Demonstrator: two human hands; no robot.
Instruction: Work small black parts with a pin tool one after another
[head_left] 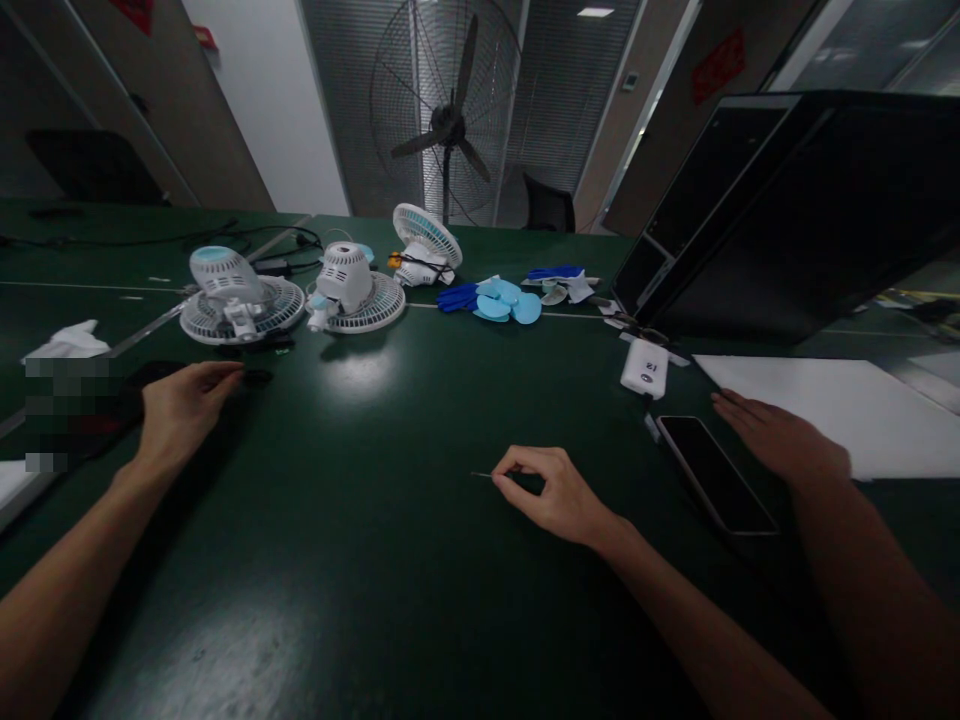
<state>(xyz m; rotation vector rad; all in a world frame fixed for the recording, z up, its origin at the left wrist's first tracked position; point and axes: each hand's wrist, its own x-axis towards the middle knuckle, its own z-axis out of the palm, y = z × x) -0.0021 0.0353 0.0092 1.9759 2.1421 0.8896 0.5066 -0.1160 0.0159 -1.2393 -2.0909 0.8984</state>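
Observation:
My right hand (555,490) is over the middle of the green table, thumb and forefinger pinched on a thin needle-like piece (481,474) that points left. My left hand (184,405) is at the left side of the table with its fingers pressed together. What they hold, if anything, I cannot make out; a small dark thing (259,376) lies just beyond the fingertips. Behind this hand is a white fan (244,310) lying grille down, with a second fan (352,300) beside it.
Another person's hand (787,440) rests flat by a white sheet (885,410) at right. Near it are a phone (716,475), a white power bank (645,368) and a large black monitor (787,220). Farther back are blue fan blades (508,300) and a third fan (427,245).

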